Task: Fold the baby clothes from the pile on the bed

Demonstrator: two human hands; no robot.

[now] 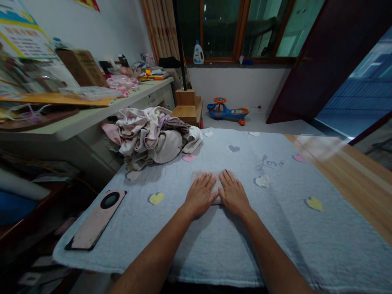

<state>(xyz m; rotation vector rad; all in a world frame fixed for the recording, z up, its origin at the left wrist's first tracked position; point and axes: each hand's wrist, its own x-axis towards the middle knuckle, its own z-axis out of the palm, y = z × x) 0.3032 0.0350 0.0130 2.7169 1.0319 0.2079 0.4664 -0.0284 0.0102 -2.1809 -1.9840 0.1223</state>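
My left hand (200,195) and my right hand (233,194) lie flat, side by side, on a small folded pale cloth (204,179), pressing on it without gripping. The cloth rests on a pale blue towel blanket (275,232) printed with coloured hearts and the word "love". Beyond my hands, a rumpled pile of pink, white and beige clothes (150,136) sits at the blanket's far edge. A phone in a pink case (96,220) lies face down near the blanket's left edge, well away from my left hand.
A white desk (85,118) crowded with papers, boxes and pink items runs along the left. A wooden table edge (352,175) shows at right. A wooden block stand (187,108) and a blue ride-on toy (228,110) stand beyond the blanket, on the floor.
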